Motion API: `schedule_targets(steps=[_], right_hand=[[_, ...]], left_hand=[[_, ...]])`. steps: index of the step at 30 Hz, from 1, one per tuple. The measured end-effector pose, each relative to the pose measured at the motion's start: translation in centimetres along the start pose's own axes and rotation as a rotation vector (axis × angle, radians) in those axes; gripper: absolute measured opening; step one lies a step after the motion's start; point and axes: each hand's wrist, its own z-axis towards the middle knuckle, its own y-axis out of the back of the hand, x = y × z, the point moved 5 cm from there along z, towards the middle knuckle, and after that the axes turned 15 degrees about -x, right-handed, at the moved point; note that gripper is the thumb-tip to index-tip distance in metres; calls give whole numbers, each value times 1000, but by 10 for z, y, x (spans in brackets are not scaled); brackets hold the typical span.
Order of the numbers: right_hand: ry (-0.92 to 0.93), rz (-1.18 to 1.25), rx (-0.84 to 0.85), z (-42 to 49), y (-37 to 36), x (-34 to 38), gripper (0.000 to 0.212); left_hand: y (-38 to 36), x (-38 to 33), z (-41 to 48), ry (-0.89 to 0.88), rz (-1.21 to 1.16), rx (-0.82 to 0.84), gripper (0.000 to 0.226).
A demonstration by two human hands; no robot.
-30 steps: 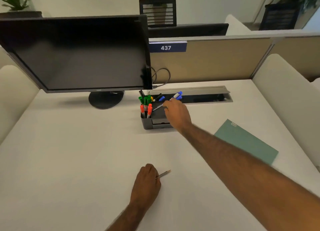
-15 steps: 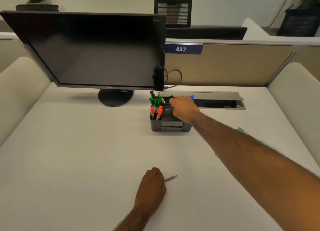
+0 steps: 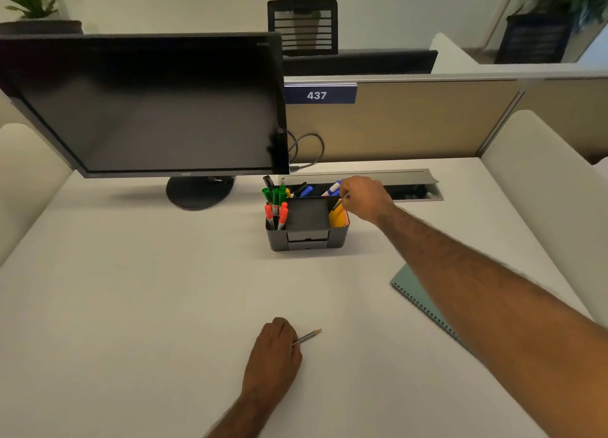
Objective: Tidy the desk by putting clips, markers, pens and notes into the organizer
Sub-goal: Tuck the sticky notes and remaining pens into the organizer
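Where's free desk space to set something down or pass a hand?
Bare: big stretch left of organizer, bordered by monitor base and left hand; in front of organizer across to notebook. Crowded: organizer's back and right side, where right hand holding pen hovers by cable tray. Left hand holds pencil.

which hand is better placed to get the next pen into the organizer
Right. The right hand hovers over the organizer, pinching a thin pen at its rim; the left hand grips a pencil on the near desk, well short of it.
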Motion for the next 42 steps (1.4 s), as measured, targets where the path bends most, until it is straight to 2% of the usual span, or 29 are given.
schedule_targets(steps=[3,7,10,13,16,18,21,26,29,31,33,35,38,42], right_hand=[[-103,129,-24,-8,-6,-6,11],[-258,258,-178,-31,-2,-18,13],[-282,389,-221,-76,0,-11,9],[-255,532,-39,-139,-11,7,1],[-212,612,256,-195,-23,26,26],[-238,664,315,-216,-27,31,25],[-306,727,261,-221,-22,30,12],[-342,724,147,-203,-6,23,10],[-354,695,35,-175,10,16,10],[-360,657,-84,-150,25,7,10],[-366,613,-231,-124,42,-1,10],[-375,576,-335,-102,53,-6,6],[-392,481,-361,-76,53,-8,4],[-380,430,-257,-53,35,-1,6]], left_hand=[[1,1,-1,-2,3,15,10],[3,0,-4,30,-23,9,6],[6,3,-4,101,-120,-44,3],[7,2,5,130,-215,-48,3],[6,-2,17,117,-262,-63,8],[3,-6,24,115,-295,-56,10],[-1,-15,38,64,-336,-50,10],[-8,-28,62,11,-363,-101,9],[-15,-27,73,62,-306,-146,48],[-25,-18,71,81,-171,-91,68],[-38,-2,57,56,-35,-17,77],[-47,11,43,5,67,3,76],[-51,18,37,-16,109,-7,73],[-52,18,39,-28,105,-16,72]])
